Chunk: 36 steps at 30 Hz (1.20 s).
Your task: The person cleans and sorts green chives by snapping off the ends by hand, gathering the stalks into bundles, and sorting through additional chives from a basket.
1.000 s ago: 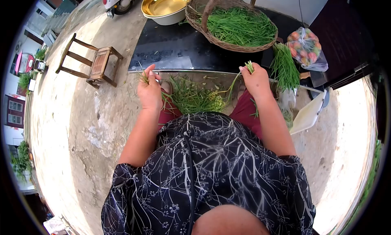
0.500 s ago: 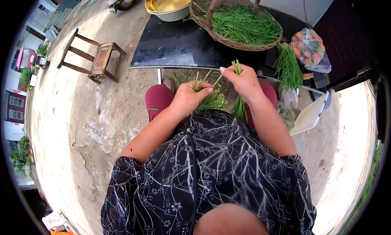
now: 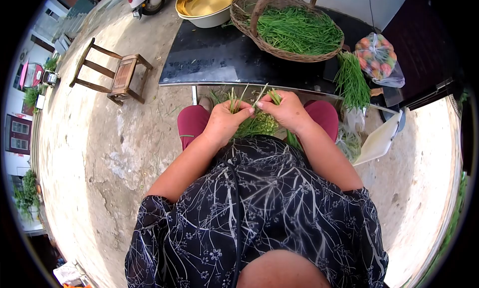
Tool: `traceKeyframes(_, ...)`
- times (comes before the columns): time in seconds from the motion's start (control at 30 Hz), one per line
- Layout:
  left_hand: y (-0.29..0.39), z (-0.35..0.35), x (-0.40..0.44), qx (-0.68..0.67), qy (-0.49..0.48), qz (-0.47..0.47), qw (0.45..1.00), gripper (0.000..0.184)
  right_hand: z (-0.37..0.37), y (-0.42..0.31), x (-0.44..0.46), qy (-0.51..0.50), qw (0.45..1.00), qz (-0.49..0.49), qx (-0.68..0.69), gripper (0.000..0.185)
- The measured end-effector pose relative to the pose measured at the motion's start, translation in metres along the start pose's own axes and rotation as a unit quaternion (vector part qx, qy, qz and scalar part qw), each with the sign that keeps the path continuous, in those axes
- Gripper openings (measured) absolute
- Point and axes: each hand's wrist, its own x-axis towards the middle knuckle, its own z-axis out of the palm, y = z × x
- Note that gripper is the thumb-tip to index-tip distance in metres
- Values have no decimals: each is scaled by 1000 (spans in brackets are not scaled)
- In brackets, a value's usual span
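Note:
My left hand point(image 3: 224, 120) is closed round a few thin green stalks point(image 3: 232, 104), their pale ends poking up past the fingers. Close beside it, my right hand point(image 3: 288, 111) grips a thicker bunch of green stalks point(image 3: 274, 95) whose lower part hangs down towards my lap. Between the two hands a single stalk point(image 3: 260, 94) slants upward, with the thumbs and fingertips almost meeting at its lower end. Below them lies a heap of yellow-green cut pieces point(image 3: 266, 122), partly hidden by my hands and shirt.
Ahead stands a black table point(image 3: 199, 63) with a gold-lined basin point(image 3: 207, 2), a wicker basket point(image 3: 294, 57) of long greens, a hanging green bundle point(image 3: 352, 82) and a plastic bag of round fruit point(image 3: 376, 57). A wooden chair point(image 3: 124, 74) stands left; a white board point(image 3: 380, 138) leans right.
My right hand has come down and left, nearer my left hand. The stalk between them now points more steeply upward. Both hands still grip their stalks.

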Motion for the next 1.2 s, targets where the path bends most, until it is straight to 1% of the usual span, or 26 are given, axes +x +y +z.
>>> traceKeyframes(0.03,0,-1,-1,17,6,0,1000,12,-4,-2,0,0,1000,0,0,13)
traceKeyframes(0.1,0,-3,-1,34,12,0,999,12,-13,-13,-4,23,998,38,47,12)
traceKeyframes(0.13,-2,-4,-1,31,9,0,999,12,-14,-17,-6,61,993,12,104,12)
traceKeyframes(0.17,-4,-5,0,28,6,1,1000,12,-17,-15,-4,61,993,12,104,12)
traceKeyframes(0.23,-10,-9,4,22,5,7,1000,12,-32,-10,3,146,975,3,164,13)
traceKeyframes(0.27,-13,-10,6,17,5,14,1000,12,-41,-10,4,158,966,23,202,12)
traceKeyframes(0.3,-13,-11,7,17,5,14,1000,12,-46,-5,6,211,955,8,207,12)
traceKeyframes(0.37,-14,-14,8,-30,7,-37,999,12,-47,1,12,302,945,-85,87,18)
traceKeyframes(0.4,-13,-14,8,-30,7,-37,999,12,-47,0,11,303,945,-85,87,18)
traceKeyframes(0.43,-13,-15,8,-59,-9,-37,998,12,-47,-2,8,255,966,-53,-2,24)
traceKeyframes(0.47,-13,-16,9,-87,-24,-38,995,13,-47,-4,5,204,975,-21,-90,31)
traceKeyframes(0.5,-12,-16,8,-87,-24,-38,995,13,-40,-6,1,172,976,-26,-133,37)
traceKeyframes(0.57,-9,-16,7,-112,-58,-49,991,15,-32,3,1,162,943,-125,-263,25)
traceKeyframes(0.6,-10,-16,7,-111,-58,-49,991,15,-24,6,1,138,961,-136,-196,15)
traceKeyframes(0.63,-11,-17,7,-122,-79,-45,988,15,-21,6,0,138,961,-136,-195,15)
traceKeyframes(0.67,-11,-18,8,-132,-101,-42,985,15,-17,3,-1,98,977,-98,-160,12)
traceKeyframes(0.7,-11,-18,8,-132,-101,-42,985,15,-15,1,-2,59,989,-59,-125,11)
traceKeyframes(0.73,-11,-18,8,-134,-110,-42,984,15,-14,-1,-1,14,993,-37,-108,14)
traceKeyframes(0.77,-11,-18,8,-137,-118,-41,983,14,-12,-2,-1,15,993,-37,-108,14)
traceKeyframes(0.83,-13,-18,9,-139,-127,-45,981,15,-5,-4,-3,-47,996,-48,51,16)
traceKeyframes(0.87,-14,-18,9,-141,-136,-49,979,15,-1,-9,-7,-59,989,-43,127,13)
traceKeyframes(1.0,-4,-10,0,-114,-122,-40,985,14,0,-10,-9,-76,988,-28,134,11)
traceKeyframes(1.07,2,-6,-5,-8,-54,12,998,13,2,-7,-8,-60,989,-55,123,13)
traceKeyframes(1.1,-3,-6,-2,-7,-54,12,998,13,2,-2,-6,-60,989,-55,123,13)
traceKeyframes(1.17,-17,-9,6,19,-35,71,997,14,2,8,-1,-20,996,-86,7,16)
traceKeyframes(1.2,-18,-10,6,20,-36,71,997,14,2,5,-2,-20,996,-86,7,16)
